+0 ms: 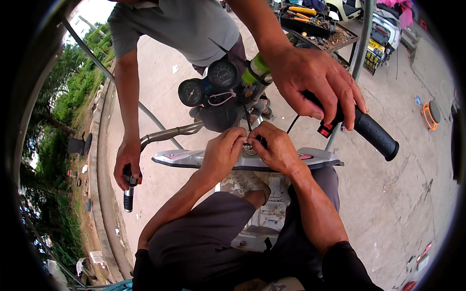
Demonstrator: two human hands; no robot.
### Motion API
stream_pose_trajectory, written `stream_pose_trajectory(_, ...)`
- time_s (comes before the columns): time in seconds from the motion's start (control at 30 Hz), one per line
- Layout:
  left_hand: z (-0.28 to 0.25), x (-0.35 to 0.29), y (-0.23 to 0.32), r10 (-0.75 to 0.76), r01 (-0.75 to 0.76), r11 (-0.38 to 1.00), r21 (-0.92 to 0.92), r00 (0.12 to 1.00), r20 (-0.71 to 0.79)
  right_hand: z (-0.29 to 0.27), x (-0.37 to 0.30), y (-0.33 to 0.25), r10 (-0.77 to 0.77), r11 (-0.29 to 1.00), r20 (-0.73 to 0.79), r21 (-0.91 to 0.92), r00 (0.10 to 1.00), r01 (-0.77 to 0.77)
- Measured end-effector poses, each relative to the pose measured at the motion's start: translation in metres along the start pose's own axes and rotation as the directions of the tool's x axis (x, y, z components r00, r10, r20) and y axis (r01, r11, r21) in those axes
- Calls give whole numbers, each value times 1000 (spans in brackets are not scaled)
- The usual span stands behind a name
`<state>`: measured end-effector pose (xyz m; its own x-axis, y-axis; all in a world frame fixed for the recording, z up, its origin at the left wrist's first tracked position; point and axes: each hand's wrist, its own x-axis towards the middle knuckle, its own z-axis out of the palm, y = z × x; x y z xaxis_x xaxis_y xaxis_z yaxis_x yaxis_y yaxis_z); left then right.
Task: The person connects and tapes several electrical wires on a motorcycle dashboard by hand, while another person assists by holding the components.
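My left hand (222,154) and my right hand (275,149) meet at the middle of a silver-grey front panel (187,159), both with fingers pinched. Their fingertips almost touch around something too small to make out. A thin dark cable (249,116) runs down toward them from the handlebar (172,132). Just beyond my hands are two round gauges, one a speedometer (223,72) and the other a smaller dial (191,92), above a dark housing (218,116). A pinkish wire loop (222,98) lies by the gauges.
Facing me, a co-worker in a grey shirt (187,29) has one hand (128,160) at the left handlebar end and another (318,80) over the right switch, beside a black grip (376,134). A tool tray (310,24), parked scooter (386,34) and orange stool (430,115) stand right.
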<state>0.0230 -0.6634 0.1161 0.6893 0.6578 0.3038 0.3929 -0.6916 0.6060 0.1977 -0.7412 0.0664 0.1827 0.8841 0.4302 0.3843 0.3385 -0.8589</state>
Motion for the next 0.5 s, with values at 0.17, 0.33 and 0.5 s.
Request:
stream_pose_trajectory(0.17,-3,1,5,204,-213,967,139,976,77,-4,0,5,-22,999,-53,-28,998,21)
stream_pose_trajectory(0.33,4,1,5,146,-158,974,163,986,79,-5,-3,7,-67,997,-38,-36,997,66)
stream_pose_trajectory(0.5,8,-2,-6,22,-53,958,282,994,111,-3,-2,4,-156,977,-21,-153,988,151)
